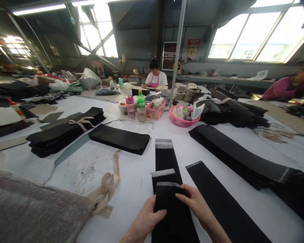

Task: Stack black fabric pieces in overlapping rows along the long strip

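A long black fabric strip [173,216] with a grey band along its far end lies between my hands. My left hand [150,216] grips its left edge, thumb on top. On the right edge, my right hand [195,202] pinches the same strip near the banded end. Just beyond it, a second black strip [164,179] shows a whitish end band, and a further black strip [166,158] lies flat past that. To the right of my right hand rests another long black strip [223,199] with a thin grey end.
Stacked black pieces [120,137] lie ahead left, beside a tied black bundle [66,130]. A long black stack [238,153] lies right. Beyond are a pink basket [184,121], a pink box [155,113] and a green bottle [141,99]. Grey-brown cloth [35,209] covers the near left. A person [155,79] sits opposite.
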`<state>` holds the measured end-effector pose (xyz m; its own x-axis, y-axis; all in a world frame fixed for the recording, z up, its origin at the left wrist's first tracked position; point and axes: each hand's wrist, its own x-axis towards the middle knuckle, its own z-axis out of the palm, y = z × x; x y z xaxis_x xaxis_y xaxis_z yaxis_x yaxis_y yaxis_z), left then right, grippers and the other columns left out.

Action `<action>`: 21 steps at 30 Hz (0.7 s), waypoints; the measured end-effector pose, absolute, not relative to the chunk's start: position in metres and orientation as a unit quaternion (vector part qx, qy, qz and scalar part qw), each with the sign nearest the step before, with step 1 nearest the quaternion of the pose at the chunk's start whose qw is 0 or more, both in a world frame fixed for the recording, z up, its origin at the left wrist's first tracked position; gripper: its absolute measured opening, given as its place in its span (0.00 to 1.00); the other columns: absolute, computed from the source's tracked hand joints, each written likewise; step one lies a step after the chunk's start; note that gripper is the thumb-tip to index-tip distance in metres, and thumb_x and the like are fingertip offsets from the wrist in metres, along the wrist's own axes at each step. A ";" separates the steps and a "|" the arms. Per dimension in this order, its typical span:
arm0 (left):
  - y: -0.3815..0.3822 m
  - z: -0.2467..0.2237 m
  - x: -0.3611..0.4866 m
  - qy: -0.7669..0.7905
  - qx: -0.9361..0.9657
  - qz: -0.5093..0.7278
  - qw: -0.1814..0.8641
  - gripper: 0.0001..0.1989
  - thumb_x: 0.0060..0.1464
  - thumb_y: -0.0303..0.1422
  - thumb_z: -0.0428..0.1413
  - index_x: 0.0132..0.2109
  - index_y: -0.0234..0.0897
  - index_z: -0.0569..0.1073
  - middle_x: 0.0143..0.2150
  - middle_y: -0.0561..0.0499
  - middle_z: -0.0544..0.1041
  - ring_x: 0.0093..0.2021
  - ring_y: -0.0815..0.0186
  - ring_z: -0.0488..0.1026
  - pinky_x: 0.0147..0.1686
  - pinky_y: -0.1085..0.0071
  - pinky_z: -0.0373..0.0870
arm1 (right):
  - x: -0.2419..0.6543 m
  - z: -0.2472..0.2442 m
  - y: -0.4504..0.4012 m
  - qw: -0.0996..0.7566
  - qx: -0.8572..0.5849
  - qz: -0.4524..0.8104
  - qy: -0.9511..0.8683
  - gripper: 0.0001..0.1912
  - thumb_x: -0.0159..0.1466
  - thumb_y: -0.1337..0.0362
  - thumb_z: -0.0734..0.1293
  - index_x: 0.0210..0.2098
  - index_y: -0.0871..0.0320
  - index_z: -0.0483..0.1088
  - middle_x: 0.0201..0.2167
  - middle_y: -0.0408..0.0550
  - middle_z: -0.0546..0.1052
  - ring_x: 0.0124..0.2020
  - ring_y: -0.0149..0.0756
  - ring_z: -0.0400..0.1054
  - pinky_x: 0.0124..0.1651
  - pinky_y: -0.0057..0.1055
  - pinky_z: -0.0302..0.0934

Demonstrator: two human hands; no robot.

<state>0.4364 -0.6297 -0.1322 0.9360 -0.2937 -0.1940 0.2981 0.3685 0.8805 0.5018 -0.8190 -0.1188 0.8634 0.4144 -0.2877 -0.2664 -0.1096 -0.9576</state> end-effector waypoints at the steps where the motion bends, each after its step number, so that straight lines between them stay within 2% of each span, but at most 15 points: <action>1: -0.629 -0.134 0.436 0.000 0.553 -0.162 0.817 0.22 0.50 0.33 0.61 0.53 0.37 0.72 0.44 0.45 0.78 0.45 0.55 0.74 0.48 0.61 0.69 | 0.503 -0.124 -0.819 0.647 -0.725 0.232 -0.052 0.13 0.58 0.54 0.68 0.29 0.58 0.68 0.26 0.42 0.73 0.29 0.35 0.67 0.31 0.27 0.61; 5: -0.622 -0.144 0.431 0.073 0.709 -0.009 0.702 0.21 0.55 0.36 0.56 0.55 0.39 0.70 0.47 0.44 0.73 0.47 0.57 0.71 0.43 0.65 0.71 | 0.508 -0.140 -0.818 0.556 -0.820 0.123 -0.057 0.16 0.59 0.50 0.66 0.29 0.57 0.68 0.26 0.42 0.72 0.29 0.35 0.66 0.30 0.27 0.60; 8: -0.617 -0.150 0.428 0.121 0.753 0.066 0.644 0.22 0.54 0.36 0.56 0.57 0.40 0.68 0.52 0.43 0.69 0.52 0.56 0.69 0.45 0.64 0.71 | 0.509 -0.146 -0.819 0.526 -0.843 0.104 -0.039 0.17 0.60 0.48 0.64 0.31 0.57 0.68 0.26 0.42 0.72 0.29 0.36 0.67 0.30 0.27 0.59; 13: -0.622 -0.154 0.431 0.112 0.736 0.052 0.666 0.22 0.54 0.34 0.56 0.56 0.38 0.68 0.56 0.42 0.67 0.56 0.55 0.66 0.55 0.59 0.65 | 0.504 -0.152 -0.825 0.471 -0.878 0.082 -0.013 0.18 0.61 0.48 0.62 0.29 0.56 0.67 0.22 0.41 0.71 0.25 0.36 0.65 0.28 0.28 0.56; 21: -0.623 -0.153 0.437 0.153 0.662 0.034 0.733 0.23 0.49 0.34 0.60 0.53 0.35 0.70 0.54 0.42 0.69 0.57 0.54 0.66 0.57 0.58 0.63 | 0.481 -0.146 -0.827 0.436 -0.899 0.050 0.002 0.15 0.62 0.49 0.62 0.31 0.54 0.69 0.26 0.45 0.75 0.27 0.39 0.68 0.29 0.29 0.58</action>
<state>0.4372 -0.6231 -0.1530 0.9507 0.2533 -0.1792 0.1528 0.1206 0.9809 0.4811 -0.8270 -0.1455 0.9949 0.0395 -0.0924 -0.0481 -0.6203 -0.7829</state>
